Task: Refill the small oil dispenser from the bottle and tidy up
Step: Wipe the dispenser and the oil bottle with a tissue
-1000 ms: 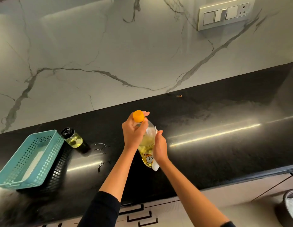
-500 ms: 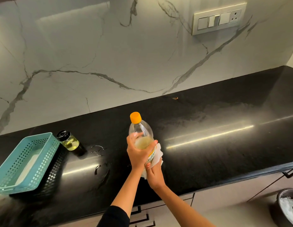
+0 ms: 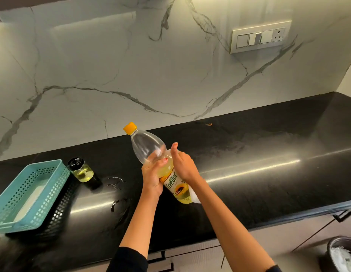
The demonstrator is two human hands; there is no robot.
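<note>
Bottle (image 3: 151, 154) label reads "freedo", rest hidden.

Oil bottle (image 3: 151, 154): clear plastic, orange cap (image 3: 130, 128) screwed on, tilted with the neck leaning up and to the left. Held off the counter (image 3: 249, 173) between both hands. Upper half empty and see-through; yellow oil pooled in the lower part. White label with green lettering and a sunflower faces the camera.

Small oil dispenser (image 3: 81, 169): short clear glass jar, black lid on, upright on the counter well left of the bottle. Pale yellow oil fills roughly its lower half. It stands just beside the right corner of a teal basket (image 3: 31, 193).
</note>
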